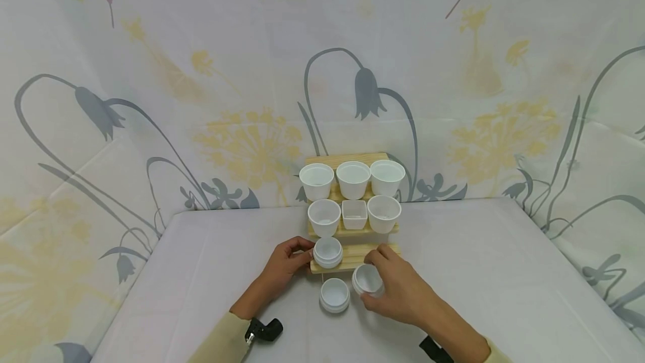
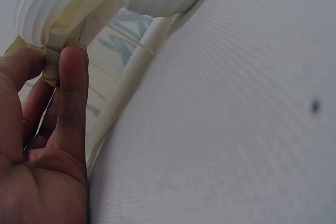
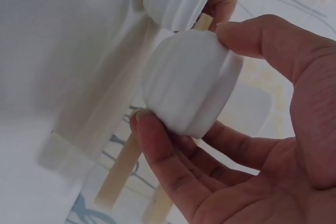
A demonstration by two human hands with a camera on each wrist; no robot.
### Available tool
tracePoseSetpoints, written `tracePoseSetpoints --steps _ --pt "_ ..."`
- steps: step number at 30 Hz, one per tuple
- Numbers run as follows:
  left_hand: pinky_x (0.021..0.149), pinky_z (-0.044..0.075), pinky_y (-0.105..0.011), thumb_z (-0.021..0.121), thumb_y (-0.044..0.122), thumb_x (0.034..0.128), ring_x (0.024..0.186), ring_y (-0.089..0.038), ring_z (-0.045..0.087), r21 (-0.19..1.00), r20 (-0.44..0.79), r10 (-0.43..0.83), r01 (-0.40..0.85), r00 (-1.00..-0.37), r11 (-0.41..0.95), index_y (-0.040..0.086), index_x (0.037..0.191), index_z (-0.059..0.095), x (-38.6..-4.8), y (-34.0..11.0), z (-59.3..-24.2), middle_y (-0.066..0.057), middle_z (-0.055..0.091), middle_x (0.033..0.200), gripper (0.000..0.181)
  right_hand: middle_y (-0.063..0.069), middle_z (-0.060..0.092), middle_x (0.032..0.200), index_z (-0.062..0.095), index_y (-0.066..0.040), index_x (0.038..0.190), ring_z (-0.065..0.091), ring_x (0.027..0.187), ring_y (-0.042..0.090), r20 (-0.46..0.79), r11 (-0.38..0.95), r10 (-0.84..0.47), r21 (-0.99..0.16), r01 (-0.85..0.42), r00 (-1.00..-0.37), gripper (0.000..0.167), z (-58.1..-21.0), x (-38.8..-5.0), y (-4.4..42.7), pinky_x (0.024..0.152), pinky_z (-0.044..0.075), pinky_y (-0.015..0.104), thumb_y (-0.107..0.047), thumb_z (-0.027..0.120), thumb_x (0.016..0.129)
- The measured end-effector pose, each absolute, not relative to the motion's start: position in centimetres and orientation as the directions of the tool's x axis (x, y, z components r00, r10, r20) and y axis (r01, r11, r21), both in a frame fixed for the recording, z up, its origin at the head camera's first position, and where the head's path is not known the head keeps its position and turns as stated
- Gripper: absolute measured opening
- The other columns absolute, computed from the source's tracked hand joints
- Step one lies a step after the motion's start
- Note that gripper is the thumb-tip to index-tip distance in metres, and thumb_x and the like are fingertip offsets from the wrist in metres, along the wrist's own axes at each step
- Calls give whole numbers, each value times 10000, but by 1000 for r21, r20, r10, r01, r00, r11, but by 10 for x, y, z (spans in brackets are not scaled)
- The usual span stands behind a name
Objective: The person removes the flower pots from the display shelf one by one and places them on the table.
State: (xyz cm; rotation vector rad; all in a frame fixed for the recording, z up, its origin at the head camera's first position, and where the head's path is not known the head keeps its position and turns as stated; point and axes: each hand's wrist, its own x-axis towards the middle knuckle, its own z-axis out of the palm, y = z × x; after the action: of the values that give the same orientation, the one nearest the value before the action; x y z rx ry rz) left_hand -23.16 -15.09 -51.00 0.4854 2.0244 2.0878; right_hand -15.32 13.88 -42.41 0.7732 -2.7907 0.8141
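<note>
My right hand [image 1: 403,287] grips a round white ribbed cup [image 3: 191,82] between thumb and fingers, just in front of the lowest step of a tiered wooden stand [image 1: 353,257]. The cup's opening shows in the head view. With thumb and fingertips, my left hand [image 2: 44,145] pinches the left end of that lowest step. Directly beside it on the step sits another ribbed white cup [image 1: 327,252]. A third ribbed cup [image 1: 335,296] rests on the table in front of the stand.
On the middle step stand two round white cups [image 1: 324,217] [image 1: 384,214] with a square white cup [image 1: 354,215] between them. Several round white cups [image 1: 353,180] line the top step. A flower-patterned cloth [image 1: 252,71] hangs behind the white table [image 1: 227,251].
</note>
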Motion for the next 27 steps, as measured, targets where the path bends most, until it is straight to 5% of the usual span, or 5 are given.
tracePoseSetpoints --steps 27 --pt "753 601 -250 656 50 1035 857 -89 706 994 107 368 94 -924 -51 -139 1254 597 -232 -151 -510 -49 664 1147 295 12 550 1010 668 -56 1136 567 832 121 179 729 -479 -465 -502 -860 509 -428 -152 136 713 548 300 -197 941 730"
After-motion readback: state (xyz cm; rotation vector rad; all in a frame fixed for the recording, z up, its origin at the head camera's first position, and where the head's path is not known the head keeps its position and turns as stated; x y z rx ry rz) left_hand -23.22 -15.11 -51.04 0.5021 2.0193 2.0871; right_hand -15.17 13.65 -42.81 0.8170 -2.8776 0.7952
